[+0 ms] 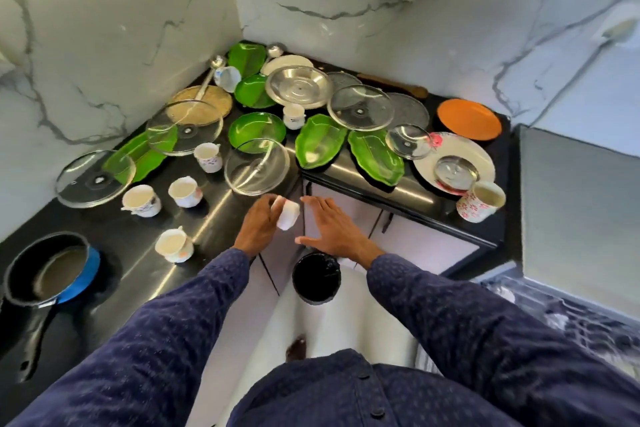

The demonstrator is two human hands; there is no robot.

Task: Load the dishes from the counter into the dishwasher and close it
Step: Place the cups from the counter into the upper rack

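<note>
Left hand (258, 227) gripping a white teacup (286, 215) tipped on its side, past the black counter (214, 218) edge, right hand (329, 229) beside it, fingers spread, holding nothing, over the white cabinet (415, 239)

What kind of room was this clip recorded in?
Most likely a home kitchen, at the corner of an L-shaped black counter under marble-look walls. The counter is crowded with dishes: glass pot lids, green plates, cups. A saucepan sits at its left end, and the left hand holds a white cup.
</note>
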